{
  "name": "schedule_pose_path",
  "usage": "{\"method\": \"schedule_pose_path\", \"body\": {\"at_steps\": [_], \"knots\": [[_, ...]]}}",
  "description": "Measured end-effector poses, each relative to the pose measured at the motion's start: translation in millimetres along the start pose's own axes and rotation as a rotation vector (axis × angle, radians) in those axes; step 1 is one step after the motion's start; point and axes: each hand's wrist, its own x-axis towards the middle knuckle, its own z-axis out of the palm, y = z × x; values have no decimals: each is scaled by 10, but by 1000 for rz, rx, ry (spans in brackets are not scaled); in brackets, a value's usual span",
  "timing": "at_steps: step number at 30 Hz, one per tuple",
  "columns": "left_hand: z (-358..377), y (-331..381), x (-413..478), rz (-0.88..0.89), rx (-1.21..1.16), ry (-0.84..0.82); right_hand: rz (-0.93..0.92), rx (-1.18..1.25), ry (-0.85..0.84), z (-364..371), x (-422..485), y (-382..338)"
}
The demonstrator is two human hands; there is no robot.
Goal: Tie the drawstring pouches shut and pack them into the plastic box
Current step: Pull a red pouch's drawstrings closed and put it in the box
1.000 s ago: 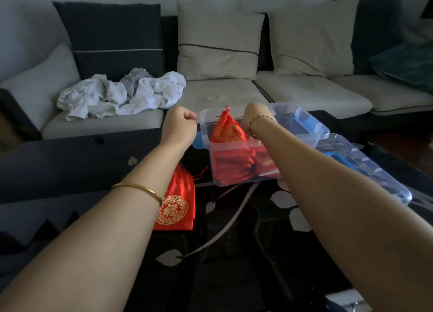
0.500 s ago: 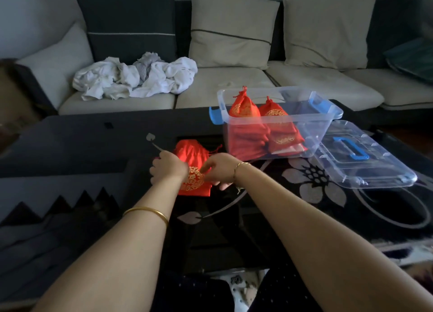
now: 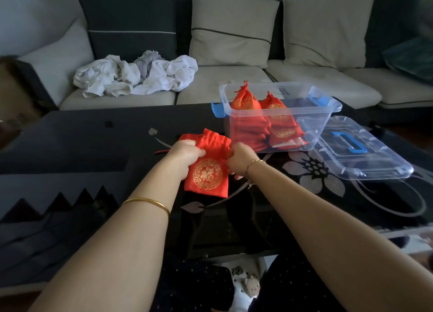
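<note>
A red drawstring pouch (image 3: 208,171) with a gold round emblem lies on the dark table, its gathered mouth pointing away from me. My left hand (image 3: 186,153) grips its left side near the neck. On the opposite side my right hand (image 3: 240,158) pinches the pouch's right edge. Behind them stands the clear plastic box (image 3: 328,115) with blue latches; two tied red pouches (image 3: 246,102) stand upright inside on top of more red pouches.
The box's clear lid (image 3: 365,157) with a blue handle lies flat to the right of the box. A sofa with cushions and a heap of white cloth (image 3: 133,76) runs behind the dark glass table (image 3: 82,138). My slippers show below the table edge.
My right hand left the box and both hands came down to the loose pouch on the table. They now hold it by its two sides, nearer to me than before.
</note>
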Motion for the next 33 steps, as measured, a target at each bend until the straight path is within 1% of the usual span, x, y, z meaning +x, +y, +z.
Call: {"method": "schedule_pose_path", "body": {"at_steps": [2, 4, 9, 13, 18, 21, 25, 28, 30, 33], "knots": [[45, 50, -67, -13, -3, -56, 80, 186, 128, -111, 7, 105], [93, 61, -98, -9, 8, -93, 121, 347, 181, -208, -18, 193], [216, 89, -171, 11, -30, -133, 57, 553, 129, -371, -149, 301], [266, 118, -158, 48, -52, -122, 55, 547, 85, -503, -260, 335], [290, 106, -140, 41, -123, -110, 38, 474, 120, -581, -284, 395], [304, 108, -160, 21, -166, -131, 36, 479, 119, -561, -273, 391], [295, 154, -226, -22, -324, -157, -13, 578, 158, -544, -250, 350], [273, 173, -241, -59, -493, -166, -43, 535, 214, -543, -239, 343], [260, 182, -230, -72, -562, -137, -59, 477, 255, -546, -231, 355], [232, 173, -206, -76, -574, -42, -73, 446, 274, -558, -223, 379]]}}
